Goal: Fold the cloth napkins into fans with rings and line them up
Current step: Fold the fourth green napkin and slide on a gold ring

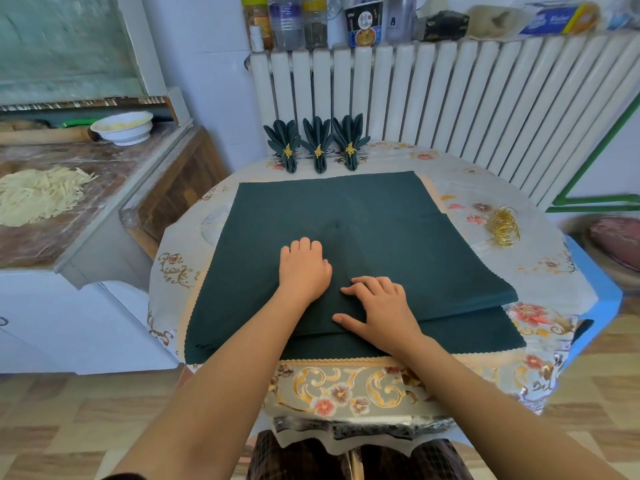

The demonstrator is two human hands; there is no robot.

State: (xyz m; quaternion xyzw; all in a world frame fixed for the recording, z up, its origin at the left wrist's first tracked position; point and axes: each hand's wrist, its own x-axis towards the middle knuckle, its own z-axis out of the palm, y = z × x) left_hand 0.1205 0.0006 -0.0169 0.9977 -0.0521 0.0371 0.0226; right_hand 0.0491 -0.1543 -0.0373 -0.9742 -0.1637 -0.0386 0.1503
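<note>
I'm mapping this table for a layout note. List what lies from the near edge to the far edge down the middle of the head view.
Table's patterned near edge → right hand → left hand, both flat on the dark green napkin → three finished napkin fans with gold rings → radiator.

napkin (363, 216): matt cloth | rings (505, 226): shiny gold metal | tablecloth (346, 386): glossy plastic

I see a round counter (540, 271) under a floral cover. Flat dark green napkins (381, 216) fill its middle. At twelve o'clock three folded fan napkins (317, 147) stand in a row; at two o'clock lies a pile of gold rings (505, 226).
</note>
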